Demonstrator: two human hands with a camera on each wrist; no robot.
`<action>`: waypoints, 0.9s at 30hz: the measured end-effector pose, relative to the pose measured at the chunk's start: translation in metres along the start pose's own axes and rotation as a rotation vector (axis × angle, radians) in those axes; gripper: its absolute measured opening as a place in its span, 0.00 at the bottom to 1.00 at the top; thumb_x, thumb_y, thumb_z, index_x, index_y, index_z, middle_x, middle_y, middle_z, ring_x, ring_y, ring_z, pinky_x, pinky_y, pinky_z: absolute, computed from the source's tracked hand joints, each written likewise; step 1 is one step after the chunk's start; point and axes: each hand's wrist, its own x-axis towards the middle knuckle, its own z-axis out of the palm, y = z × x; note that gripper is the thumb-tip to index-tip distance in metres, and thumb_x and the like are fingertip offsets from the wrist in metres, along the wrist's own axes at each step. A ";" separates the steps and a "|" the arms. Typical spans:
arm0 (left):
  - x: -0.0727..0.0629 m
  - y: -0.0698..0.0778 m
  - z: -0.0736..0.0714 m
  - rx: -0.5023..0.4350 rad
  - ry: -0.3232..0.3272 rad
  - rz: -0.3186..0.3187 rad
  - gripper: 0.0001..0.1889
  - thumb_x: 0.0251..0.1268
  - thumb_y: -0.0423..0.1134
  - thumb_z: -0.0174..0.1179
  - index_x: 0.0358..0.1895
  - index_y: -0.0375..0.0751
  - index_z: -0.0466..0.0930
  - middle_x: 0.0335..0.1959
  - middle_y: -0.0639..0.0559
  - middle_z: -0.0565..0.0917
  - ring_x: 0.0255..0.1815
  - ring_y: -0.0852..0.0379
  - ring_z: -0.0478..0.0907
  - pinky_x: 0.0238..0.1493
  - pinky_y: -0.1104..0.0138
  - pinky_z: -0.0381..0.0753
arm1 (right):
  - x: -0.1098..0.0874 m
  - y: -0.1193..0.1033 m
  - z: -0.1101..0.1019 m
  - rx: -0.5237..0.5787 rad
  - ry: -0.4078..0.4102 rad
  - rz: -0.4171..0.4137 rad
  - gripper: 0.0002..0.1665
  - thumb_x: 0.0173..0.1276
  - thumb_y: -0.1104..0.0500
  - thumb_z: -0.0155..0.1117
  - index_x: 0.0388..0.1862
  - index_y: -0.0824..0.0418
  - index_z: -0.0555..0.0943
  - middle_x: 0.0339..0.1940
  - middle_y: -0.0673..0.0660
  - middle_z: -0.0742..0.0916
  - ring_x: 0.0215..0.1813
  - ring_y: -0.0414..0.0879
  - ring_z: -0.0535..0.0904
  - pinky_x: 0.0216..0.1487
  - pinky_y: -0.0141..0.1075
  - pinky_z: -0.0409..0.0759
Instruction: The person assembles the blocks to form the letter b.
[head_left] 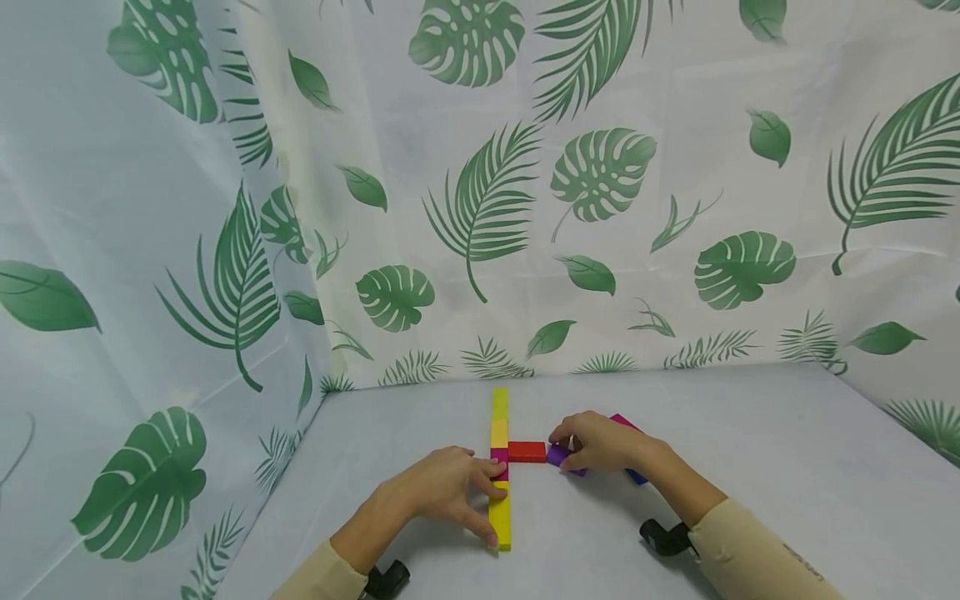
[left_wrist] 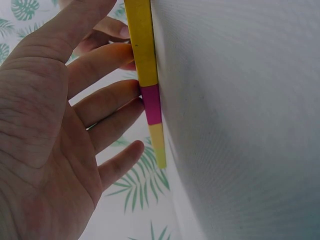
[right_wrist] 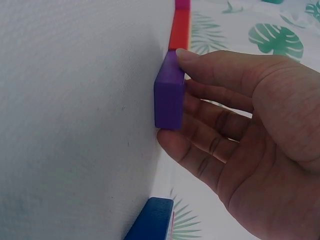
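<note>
A straight row of blocks runs away from me in the head view: a long yellow block (head_left: 500, 521) nearest, then a magenta block (head_left: 495, 454), an orange-yellow block (head_left: 499, 433) and a lighter yellow block (head_left: 500, 403). My left hand (head_left: 452, 486) rests its spread, fairly straight fingertips on the yellow and magenta blocks from the left. A red block (head_left: 527, 452) lies crosswise, its left end against the row. At its right end is a purple block (right_wrist: 169, 102), slightly angled, which my right hand (head_left: 603, 442) pinches between thumb and fingers.
Past my right hand lie a blue block (right_wrist: 151, 220) and a magenta-red block (head_left: 624, 422), partly hidden by the hand. The white table (head_left: 405, 417) meets a leaf-printed curtain (head_left: 495, 250) at the back and left. Dark wrist cameras sit under both sleeves.
</note>
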 end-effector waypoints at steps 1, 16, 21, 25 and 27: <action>0.000 0.000 0.000 0.001 0.000 0.000 0.34 0.46 0.74 0.73 0.60 0.69 0.86 0.70 0.69 0.78 0.73 0.63 0.74 0.73 0.54 0.75 | 0.000 0.000 0.000 0.001 0.000 -0.001 0.23 0.66 0.56 0.77 0.59 0.59 0.86 0.43 0.49 0.87 0.42 0.42 0.78 0.42 0.31 0.81; -0.001 0.002 -0.002 0.019 0.011 0.018 0.34 0.47 0.74 0.72 0.60 0.69 0.86 0.70 0.67 0.79 0.72 0.61 0.75 0.71 0.56 0.76 | 0.000 0.000 0.000 0.010 -0.001 0.018 0.24 0.66 0.55 0.77 0.60 0.58 0.86 0.43 0.49 0.87 0.43 0.43 0.78 0.43 0.32 0.82; -0.001 0.001 -0.001 0.010 0.012 0.008 0.34 0.47 0.74 0.73 0.60 0.69 0.86 0.70 0.67 0.79 0.72 0.61 0.75 0.71 0.55 0.76 | 0.000 -0.001 0.000 0.009 -0.002 0.028 0.24 0.66 0.55 0.77 0.60 0.58 0.86 0.43 0.49 0.87 0.43 0.43 0.78 0.43 0.33 0.82; 0.000 0.000 0.001 0.007 0.013 0.005 0.34 0.46 0.74 0.73 0.59 0.70 0.86 0.70 0.68 0.79 0.73 0.60 0.75 0.71 0.55 0.76 | 0.000 -0.002 0.000 0.012 -0.002 0.033 0.24 0.66 0.55 0.77 0.60 0.59 0.86 0.43 0.49 0.87 0.43 0.43 0.78 0.43 0.33 0.82; 0.000 -0.001 0.001 0.006 0.012 0.005 0.34 0.46 0.74 0.73 0.60 0.70 0.86 0.70 0.68 0.79 0.73 0.60 0.75 0.71 0.54 0.76 | 0.000 -0.001 0.000 0.014 0.001 0.037 0.24 0.66 0.55 0.77 0.60 0.59 0.85 0.43 0.49 0.87 0.43 0.43 0.78 0.43 0.32 0.82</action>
